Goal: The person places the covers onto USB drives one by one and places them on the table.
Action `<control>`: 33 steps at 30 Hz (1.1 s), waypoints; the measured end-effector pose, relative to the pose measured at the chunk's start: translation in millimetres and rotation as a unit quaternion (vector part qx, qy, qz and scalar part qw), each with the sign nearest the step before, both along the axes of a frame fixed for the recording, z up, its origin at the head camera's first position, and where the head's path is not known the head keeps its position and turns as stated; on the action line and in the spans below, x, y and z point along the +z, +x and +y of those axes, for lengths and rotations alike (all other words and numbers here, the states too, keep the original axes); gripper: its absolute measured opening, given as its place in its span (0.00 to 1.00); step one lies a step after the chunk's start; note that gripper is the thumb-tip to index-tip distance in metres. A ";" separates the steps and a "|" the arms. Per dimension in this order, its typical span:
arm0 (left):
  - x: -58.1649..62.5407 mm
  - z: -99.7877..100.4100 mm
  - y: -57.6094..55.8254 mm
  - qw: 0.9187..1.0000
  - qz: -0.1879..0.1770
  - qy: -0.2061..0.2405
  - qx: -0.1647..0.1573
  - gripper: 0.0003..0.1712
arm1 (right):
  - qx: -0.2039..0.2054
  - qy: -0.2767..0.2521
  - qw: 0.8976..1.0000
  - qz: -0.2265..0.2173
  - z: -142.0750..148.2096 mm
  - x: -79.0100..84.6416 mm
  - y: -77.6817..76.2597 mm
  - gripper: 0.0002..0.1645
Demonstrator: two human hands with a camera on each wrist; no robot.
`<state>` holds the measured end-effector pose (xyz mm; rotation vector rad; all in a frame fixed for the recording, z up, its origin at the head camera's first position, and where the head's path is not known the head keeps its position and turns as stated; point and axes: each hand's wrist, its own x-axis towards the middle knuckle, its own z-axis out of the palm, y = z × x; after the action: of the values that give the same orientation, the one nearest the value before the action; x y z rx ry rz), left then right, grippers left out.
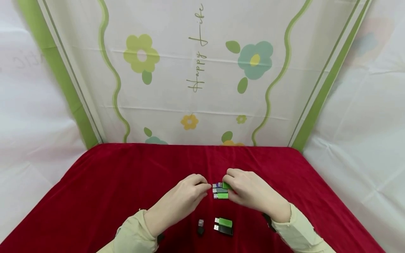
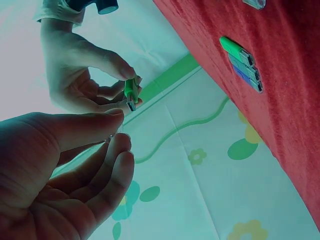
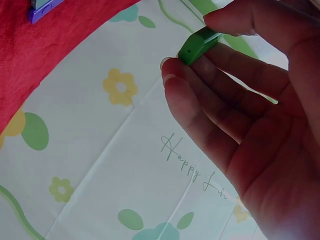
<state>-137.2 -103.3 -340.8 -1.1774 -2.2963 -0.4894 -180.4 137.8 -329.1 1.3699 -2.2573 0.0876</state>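
My right hand [image 1: 253, 191] pinches a green USB stick [image 2: 131, 92] between thumb and fingertips, its bare metal plug pointing at my left hand [image 1: 180, 196]. Thumb and fingertips of the left hand meet on a small clear cap, mostly hidden by them. Below the hands, three USB sticks lie side by side on the cloth: a purple one [image 1: 216, 185], a grey one [image 1: 222, 190] and a green one [image 1: 223, 196], with clear caps over their plugs. In the right wrist view the held green stick [image 3: 197, 47] shows its rounded end.
Nearer me lie another green USB stick [image 1: 225, 222] and a black one [image 1: 225, 230], plugs bare and pointing left. Left of them sit a clear cap [image 1: 201, 222] and a black cap [image 1: 200, 231]. A red cloth [image 1: 95, 196] covers the table; printed curtains [image 1: 177, 70] surround it.
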 end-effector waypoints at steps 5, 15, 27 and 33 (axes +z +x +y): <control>-1.3 0.8 -1.3 1.000 0.007 -0.001 0.004 0.14 | 0.002 0.001 1.000 -0.005 0.3 0.6 -0.2 0.12; -6.6 2.4 -5.7 0.999 -0.015 0.043 -0.010 0.14 | 0.010 0.000 1.000 -0.009 -1.3 -2.2 0.6 0.12; -13.0 5.5 -13.3 0.988 -0.058 0.134 -0.049 0.15 | 0.042 -0.024 0.999 0.015 -6.9 2.1 6.5 0.10; -11.3 6.1 -11.8 0.988 -0.053 0.135 -0.055 0.15 | 0.058 -0.038 0.997 0.019 -8.7 3.1 7.8 0.10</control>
<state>-149.0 -97.3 -352.1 -1.1695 -2.1739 -0.8928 -172.6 129.1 -326.0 1.4502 -2.1205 0.1836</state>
